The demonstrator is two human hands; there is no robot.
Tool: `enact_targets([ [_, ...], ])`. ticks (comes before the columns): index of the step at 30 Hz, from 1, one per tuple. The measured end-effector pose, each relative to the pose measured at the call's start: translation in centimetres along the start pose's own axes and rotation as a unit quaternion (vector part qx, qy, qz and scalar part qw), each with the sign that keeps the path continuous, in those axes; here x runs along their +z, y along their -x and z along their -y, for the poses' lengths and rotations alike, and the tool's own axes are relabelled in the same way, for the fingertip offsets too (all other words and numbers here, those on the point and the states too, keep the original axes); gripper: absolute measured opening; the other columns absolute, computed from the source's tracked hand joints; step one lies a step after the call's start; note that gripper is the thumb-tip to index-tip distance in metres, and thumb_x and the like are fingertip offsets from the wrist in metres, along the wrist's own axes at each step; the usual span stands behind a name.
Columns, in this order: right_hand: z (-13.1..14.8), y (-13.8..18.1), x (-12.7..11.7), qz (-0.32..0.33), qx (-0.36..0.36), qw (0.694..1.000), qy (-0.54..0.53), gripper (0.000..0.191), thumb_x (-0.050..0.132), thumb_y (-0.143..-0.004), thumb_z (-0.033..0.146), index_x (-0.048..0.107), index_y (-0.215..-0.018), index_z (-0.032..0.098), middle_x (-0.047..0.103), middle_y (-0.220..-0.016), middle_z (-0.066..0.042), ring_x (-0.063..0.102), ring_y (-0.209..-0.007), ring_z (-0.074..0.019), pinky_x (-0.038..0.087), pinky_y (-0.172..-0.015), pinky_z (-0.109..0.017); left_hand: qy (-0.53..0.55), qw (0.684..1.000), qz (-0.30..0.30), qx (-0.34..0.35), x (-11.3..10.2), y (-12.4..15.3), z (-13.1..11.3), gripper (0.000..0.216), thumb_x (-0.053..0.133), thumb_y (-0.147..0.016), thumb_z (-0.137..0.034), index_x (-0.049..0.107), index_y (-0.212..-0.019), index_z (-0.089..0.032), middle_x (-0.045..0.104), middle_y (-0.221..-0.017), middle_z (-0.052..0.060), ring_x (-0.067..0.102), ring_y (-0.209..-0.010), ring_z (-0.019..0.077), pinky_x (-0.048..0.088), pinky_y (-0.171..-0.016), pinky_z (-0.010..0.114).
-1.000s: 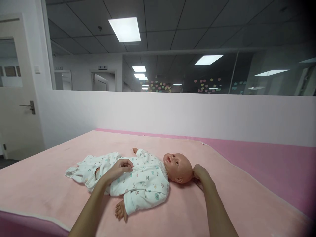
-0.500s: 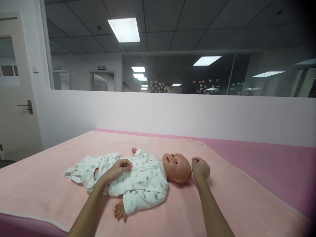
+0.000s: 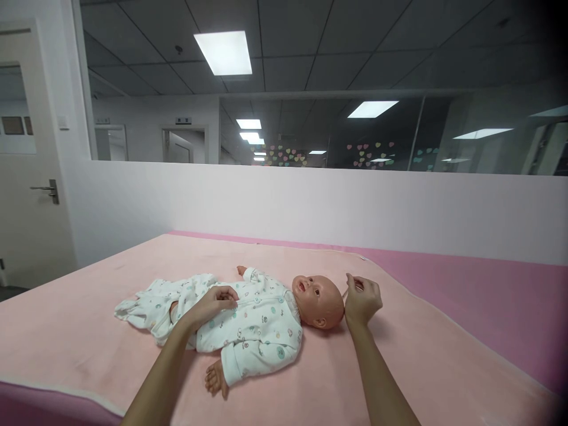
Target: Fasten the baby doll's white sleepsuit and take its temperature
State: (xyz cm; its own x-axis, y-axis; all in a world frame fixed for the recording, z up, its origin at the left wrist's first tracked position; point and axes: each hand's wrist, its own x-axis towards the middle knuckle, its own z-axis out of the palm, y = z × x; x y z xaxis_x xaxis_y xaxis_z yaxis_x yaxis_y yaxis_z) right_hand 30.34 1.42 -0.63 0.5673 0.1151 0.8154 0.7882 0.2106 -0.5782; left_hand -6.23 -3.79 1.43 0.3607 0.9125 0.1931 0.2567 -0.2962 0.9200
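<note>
A baby doll (image 3: 261, 322) in a white printed sleepsuit lies on its back, head to the right and legs to the left. My left hand (image 3: 219, 300) rests on the doll's front, fingers loosely bent over the fabric and not visibly gripping it. Beside the top of the doll's bare head (image 3: 320, 302), my right hand (image 3: 364, 299) is raised with its fingers pinched together. A thin pale stick (image 3: 345, 293) shows at these fingers, pointing toward the head; its kind is too small to make out.
A peach sheet (image 3: 421, 367) lies under the doll, over a pink surface (image 3: 479, 290). Behind it runs a low white wall (image 3: 310, 201) with glass above. A door (image 3: 31, 225) stands at the far left.
My right hand has turned and shifted slightly right and up, so that the thin stick shows at its fingers. The left hand and the doll stay in place.
</note>
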Motion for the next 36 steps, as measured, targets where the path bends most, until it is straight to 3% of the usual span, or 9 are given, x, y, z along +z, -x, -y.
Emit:
enact_targets([
  [6, 0.5, -0.1, -0.2, -0.023, -0.048, 0.998, -0.019, 0.03, 0.052, -0.077, 0.042, 0.057, -0.067, 0.014, 0.055, -0.078, -0.007, 0.053, -0.067, -0.0132, 0.046, -0.062, -0.026, 0.007, 1.0, 0.002, 0.001, -0.1, -0.1, 0.2, 0.017, 0.059, -0.066, -0.03, 0.058, -0.074, -0.016, 0.052, -0.067, 0.0, 0.046, -0.066, 0.0131, 0.034, -0.062, 0.023],
  [13, -0.1, 0.0, 0.0, 0.032, -0.047, 0.998, -0.033, 0.03, 0.052, -0.075, 0.044, 0.056, -0.066, 0.015, 0.055, -0.071, -0.005, 0.054, -0.069, -0.0148, 0.045, -0.064, -0.027, 0.006, 1.0, 0.002, 0.008, -0.1, -0.1, 0.4, 0.017, 0.059, -0.066, -0.031, 0.058, -0.074, -0.016, 0.051, -0.066, 0.0, 0.046, -0.065, 0.0132, 0.034, -0.061, 0.023],
  [19, -0.9, -0.1, 0.5, 0.151, 0.09, 0.984, -0.043, 0.026, 0.053, -0.071, 0.039, 0.057, -0.08, 0.016, 0.061, -0.07, -0.005, 0.059, -0.067, -0.0159, 0.044, -0.066, -0.026, 0.022, 1.0, 0.001, 0.012, -0.1, -0.3, 0.8, 0.015, 0.059, -0.066, -0.028, 0.058, -0.073, -0.016, 0.051, -0.065, -0.001, 0.045, -0.064, 0.0119, 0.033, -0.06, 0.022],
  [24, -1.1, -0.1, 0.2, 0.239, 0.176, 0.955, 0.03, 0.034, 0.054, -0.068, 0.03, 0.059, -0.1, 0.02, 0.066, -0.078, -0.004, 0.06, -0.069, -0.0178, 0.041, -0.067, -0.027, 0.025, 1.0, 0.003, 0.007, -0.1, -0.2, 0.4, 0.015, 0.059, -0.065, -0.028, 0.058, -0.073, -0.016, 0.051, -0.065, -0.001, 0.045, -0.065, 0.0122, 0.033, -0.061, 0.023],
  [29, -1.4, 0.4, 0.0, 0.216, 0.284, 0.934, 0.019, 0.032, 0.05, -0.066, 0.021, 0.065, -0.094, 0.016, 0.067, -0.073, -0.006, 0.059, -0.062, -0.0176, 0.041, -0.064, -0.028, 0.033, 0.999, 0.003, 0.003, 0.0, -0.1, 0.2, 0.012, 0.059, -0.066, -0.025, 0.058, -0.072, -0.015, 0.05, -0.065, -0.001, 0.043, -0.064, 0.0112, 0.032, -0.061, 0.023],
  [32, -1.7, 0.5, 0.3, 0.196, 0.302, 0.933, 0.004, 0.03, 0.046, -0.066, 0.02, 0.067, -0.086, 0.014, 0.066, -0.066, -0.007, 0.06, -0.063, -0.0188, 0.043, -0.067, -0.029, 0.037, 0.999, 0.002, 0.004, 0.0, -0.1, 0.2, 0.011, 0.059, -0.066, -0.024, 0.058, -0.073, -0.015, 0.049, -0.064, -0.002, 0.043, -0.063, 0.0106, 0.031, -0.06, 0.022],
  [36, -2.7, 0.6, 1.0, 0.151, 0.325, 0.933, -0.015, 0.037, 0.046, -0.062, 0.017, 0.065, -0.093, 0.012, 0.062, -0.058, -0.004, 0.06, -0.067, -0.0205, 0.045, -0.07, -0.031, 0.036, 0.999, 0.001, 0.002, 0.0, -0.1, 0.3, 0.01, 0.059, -0.066, -0.023, 0.058, -0.073, -0.015, 0.05, -0.064, -0.002, 0.043, -0.063, 0.0104, 0.031, -0.061, 0.022],
])
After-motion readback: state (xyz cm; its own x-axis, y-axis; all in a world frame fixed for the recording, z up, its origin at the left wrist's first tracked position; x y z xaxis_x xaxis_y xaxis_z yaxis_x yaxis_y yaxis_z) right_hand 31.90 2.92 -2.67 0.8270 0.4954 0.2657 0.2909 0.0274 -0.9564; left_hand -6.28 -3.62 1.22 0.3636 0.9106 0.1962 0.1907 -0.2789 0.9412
